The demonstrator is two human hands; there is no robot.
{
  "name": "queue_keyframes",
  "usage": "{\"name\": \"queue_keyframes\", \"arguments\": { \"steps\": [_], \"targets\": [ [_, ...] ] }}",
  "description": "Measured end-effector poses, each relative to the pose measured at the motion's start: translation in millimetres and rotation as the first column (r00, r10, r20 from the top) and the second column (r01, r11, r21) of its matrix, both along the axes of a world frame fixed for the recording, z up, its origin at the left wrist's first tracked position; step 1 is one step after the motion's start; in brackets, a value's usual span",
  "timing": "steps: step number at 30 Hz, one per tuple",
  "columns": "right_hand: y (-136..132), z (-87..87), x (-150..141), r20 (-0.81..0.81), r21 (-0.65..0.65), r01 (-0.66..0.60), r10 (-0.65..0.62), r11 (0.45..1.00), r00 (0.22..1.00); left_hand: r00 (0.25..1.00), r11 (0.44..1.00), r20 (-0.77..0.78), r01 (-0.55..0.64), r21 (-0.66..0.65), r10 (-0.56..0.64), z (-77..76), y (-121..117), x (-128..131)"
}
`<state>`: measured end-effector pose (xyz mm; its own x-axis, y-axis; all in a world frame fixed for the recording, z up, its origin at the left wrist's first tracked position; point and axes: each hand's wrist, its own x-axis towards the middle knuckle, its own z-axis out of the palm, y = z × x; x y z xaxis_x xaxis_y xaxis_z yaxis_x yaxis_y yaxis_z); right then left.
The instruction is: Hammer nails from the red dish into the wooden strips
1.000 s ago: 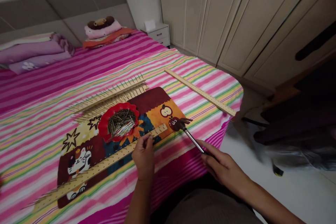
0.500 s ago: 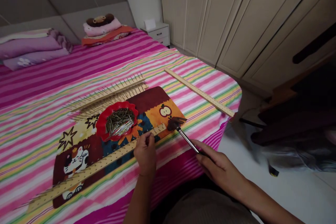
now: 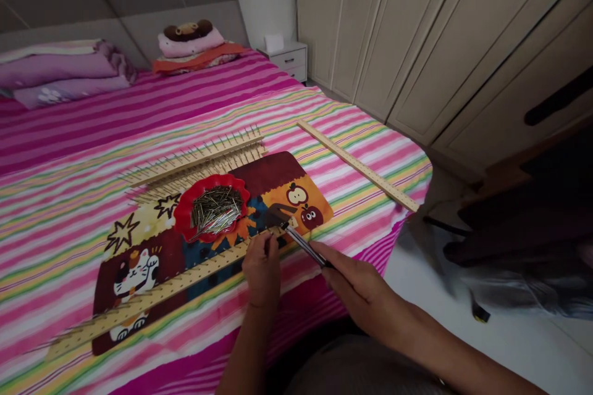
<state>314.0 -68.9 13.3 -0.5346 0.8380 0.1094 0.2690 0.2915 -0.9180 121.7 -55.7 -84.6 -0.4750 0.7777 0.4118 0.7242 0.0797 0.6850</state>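
My right hand is wrapped around the handle of a hammer. The hammer's dark head hovers over the right end of a wooden strip, just beyond my left fingertips. My left hand is pinched at the strip; what sits between thumb and finger is hidden. A row of nails stands up along that strip, which lies slantwise across a patterned mat. Behind my left hand, a red scalloped bowl holds a heap of loose nails.
Two nail-studded wooden strips lie behind the bowl. Another strip, with holes along it, rests at the right on the striped cloth. Folded bedding sits by the headboard. Wardrobe doors stand beyond the bed's right side.
The hammer has swung left and its head now hangs by my left fingers, uncovering the apple print on the mat. My left hand stays pinched at the strip. The view has shifted slightly.
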Motion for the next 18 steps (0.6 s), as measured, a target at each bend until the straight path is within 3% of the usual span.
{"name": "queue_keyframes", "arguments": {
  "steps": [5, 9, 13, 15, 18],
  "targets": [
    [1.1, 2.7, 0.5, 0.035, 0.008, -0.088, 0.087, 0.996, 0.996, 1.000, 1.000, -0.009, -0.026, -0.017, 0.026, 0.0, 0.1, -0.5],
    [-2.4, 6.5, 5.7, 0.008, 0.011, 0.011, -0.011, 1.000, 1.000, 0.999, 1.000, 0.033, -0.014, -0.018, 0.015, -0.5, 1.2, -0.6],
    [-3.6, -1.6, 17.5, -0.019, -0.032, 0.125, -0.126, 0.992, 0.992, 0.993, 1.000, 0.119, -0.010, -0.018, 0.012, 1.3, -3.9, 0.5],
    [-4.8, -8.6, 24.9, -0.009, -0.107, 0.191, -0.193, 0.976, 0.981, 0.992, 0.999, 0.125, -0.002, -0.045, 0.007, 9.0, -9.4, -2.4],
    [-8.2, -19.3, 35.4, 0.003, -0.250, 0.267, -0.275, 0.931, 0.961, 0.998, 0.998, 0.044, -0.030, -0.062, 0.033, 33.2, -14.5, -19.1]
  ]
}}
